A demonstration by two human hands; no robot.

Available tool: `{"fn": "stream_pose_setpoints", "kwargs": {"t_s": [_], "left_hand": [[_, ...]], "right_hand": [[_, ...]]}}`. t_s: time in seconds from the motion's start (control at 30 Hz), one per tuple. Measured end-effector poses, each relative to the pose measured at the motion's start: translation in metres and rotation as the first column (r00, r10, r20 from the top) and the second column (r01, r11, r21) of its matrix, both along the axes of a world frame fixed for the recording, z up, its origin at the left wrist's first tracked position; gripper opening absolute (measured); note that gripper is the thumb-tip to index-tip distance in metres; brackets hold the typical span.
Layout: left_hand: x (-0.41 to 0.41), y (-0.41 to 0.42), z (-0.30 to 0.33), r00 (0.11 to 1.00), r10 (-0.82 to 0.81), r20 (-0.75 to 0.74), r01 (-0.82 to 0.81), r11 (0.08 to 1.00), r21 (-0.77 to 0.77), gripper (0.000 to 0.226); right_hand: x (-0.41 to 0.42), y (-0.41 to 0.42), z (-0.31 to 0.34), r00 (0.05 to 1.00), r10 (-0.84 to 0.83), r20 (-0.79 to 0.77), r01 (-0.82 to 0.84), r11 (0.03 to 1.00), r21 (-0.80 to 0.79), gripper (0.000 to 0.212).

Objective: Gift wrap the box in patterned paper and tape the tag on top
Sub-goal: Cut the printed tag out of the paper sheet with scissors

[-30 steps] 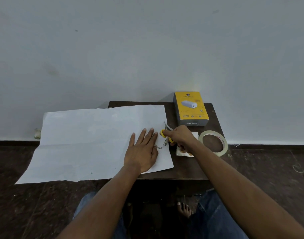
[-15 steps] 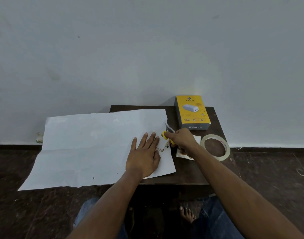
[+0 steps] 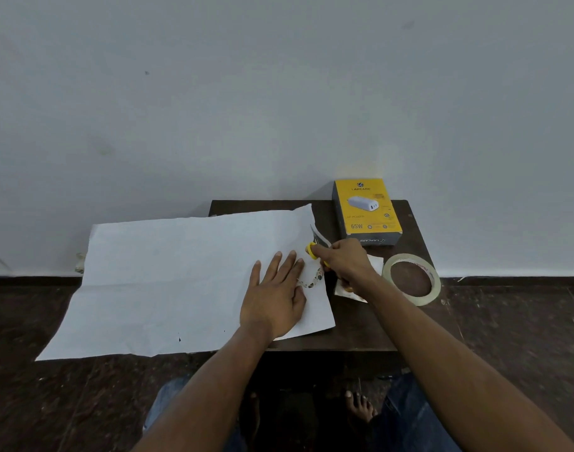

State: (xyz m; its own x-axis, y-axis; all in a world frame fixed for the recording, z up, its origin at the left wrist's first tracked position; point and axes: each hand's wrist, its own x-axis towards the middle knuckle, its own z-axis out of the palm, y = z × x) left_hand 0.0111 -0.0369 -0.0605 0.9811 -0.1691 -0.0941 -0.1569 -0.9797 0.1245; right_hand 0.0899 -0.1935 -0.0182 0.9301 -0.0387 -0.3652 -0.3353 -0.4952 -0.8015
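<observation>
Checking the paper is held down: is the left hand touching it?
Touching. Head view shows the left hand lying flat on the paper.

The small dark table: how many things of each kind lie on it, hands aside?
Large white paper sheet: 1
Yellow charger box: 1
Clear tape roll: 1
Yellow-handled scissors: 1
Small white tag card: 1
Total: 5

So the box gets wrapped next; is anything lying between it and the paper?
Yes: the yellow-handled scissors, held in the right hand, sit between the yellow cardboard box and the white paper sheet.
</observation>
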Motion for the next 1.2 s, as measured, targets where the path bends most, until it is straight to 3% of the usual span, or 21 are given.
{"fn": "stream_pose_setpoints", "kwargs": {"t_s": [0.1, 0.47, 0.83, 1.07, 1.2], "left_hand": [[-0.001, 0.000, 0.001, 1.000, -0.005, 0.005, 0.005, 1.000, -0.004, 0.074], [-0.001, -0.001, 0.003, 1.000, -0.002, -0.009, 0.002, 1.000, -0.015, 0.078], [0.000, 0.001, 0.003, 1.000, -0.004, -0.004, 0.004, 1.000, -0.013, 0.058], [0.000, 0.001, 0.003, 1.000, 0.002, -0.010, -0.003, 1.000, -0.024, 0.058], [-0.001, 0.000, 0.003, 1.000, -0.003, -0.020, 0.002, 1.000, -0.012, 0.070]], "right_hand": [[-0.001, 0.004, -0.002, 0.999, -0.024, 0.029, 0.023, 0.999, 0.026, 0.043], [0.000, 0.004, -0.004, 0.999, -0.010, 0.038, 0.010, 1.000, 0.013, 0.041], [0.004, 0.010, 0.005, 0.999, -0.001, 0.034, 0.005, 0.992, -0.129, 0.048], [0.003, 0.014, 0.003, 0.997, -0.002, 0.072, 0.010, 0.994, -0.112, 0.049], [0.005, 0.015, 0.002, 0.996, -0.018, 0.091, 0.027, 0.995, -0.099, 0.049]]}}
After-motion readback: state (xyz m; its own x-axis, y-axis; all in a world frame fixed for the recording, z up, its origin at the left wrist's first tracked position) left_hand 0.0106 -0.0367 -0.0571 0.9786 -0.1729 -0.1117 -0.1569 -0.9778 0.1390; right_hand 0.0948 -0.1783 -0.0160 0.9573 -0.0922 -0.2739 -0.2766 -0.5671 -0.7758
